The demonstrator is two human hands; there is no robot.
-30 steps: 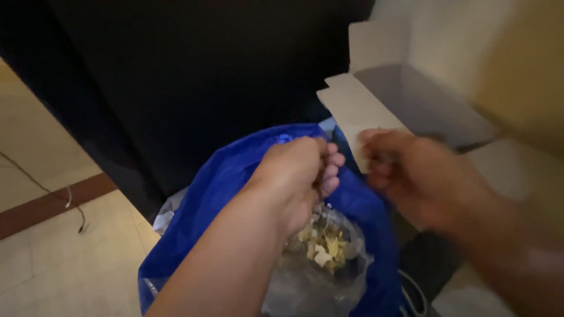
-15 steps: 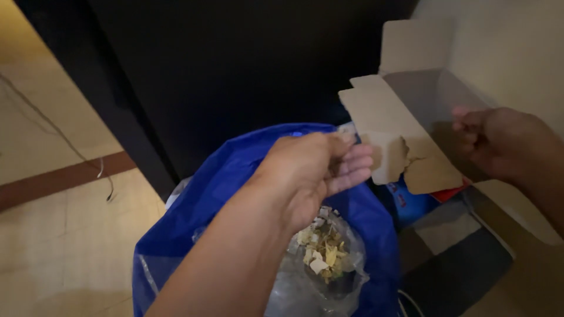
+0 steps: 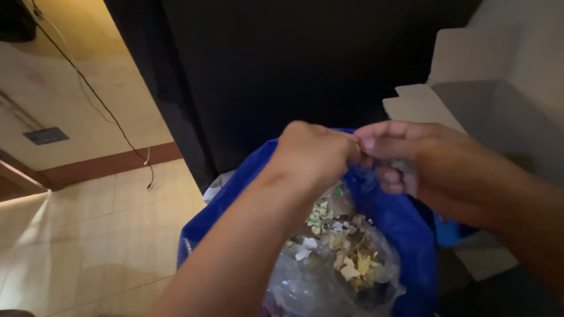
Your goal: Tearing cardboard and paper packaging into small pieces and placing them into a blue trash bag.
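Left hand [image 3: 314,154] and right hand [image 3: 411,161] meeting fingertip to fingertip above the open blue bag [image 3: 405,226], fingers pressed together, what they pinch too small to tell, clear bag of scraps [image 3: 341,264] inside it, cardboard box [image 3: 470,100] just right

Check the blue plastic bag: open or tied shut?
Open. The blue plastic bag gapes, showing a clear plastic bag of paper scraps inside.

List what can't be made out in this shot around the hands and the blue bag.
- Head view: what the left hand and right hand pinch is hidden by the fingers.
- Blue bag: its bottom is cut off by the lower edge.
- Scraps: too small and dim to identify.
- Cardboard box: its inside is in shadow.
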